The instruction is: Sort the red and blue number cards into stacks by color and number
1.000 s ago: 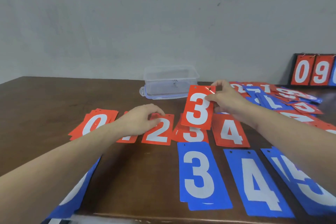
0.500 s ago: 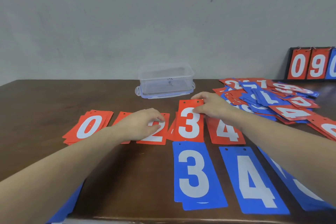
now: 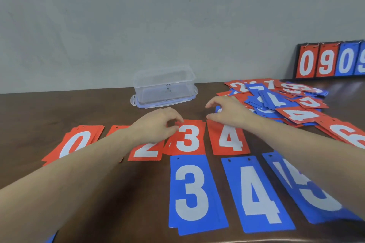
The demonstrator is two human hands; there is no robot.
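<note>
A dark wooden table carries red stacks in a row; blue stacks nearer; a jumbled card pile (far right); a clear plastic container; a flip scoreboard.

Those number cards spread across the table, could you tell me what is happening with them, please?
A person is sorting them into stacks by color and number. Red stacks of 0, 2, 3 and 4 form a row, with blue 3, 4 and 5 stacks in front. The left hand rests at the red 3's edge, fingers curled without a clear grip. The right hand hovers open toward the unsorted pile.
</note>
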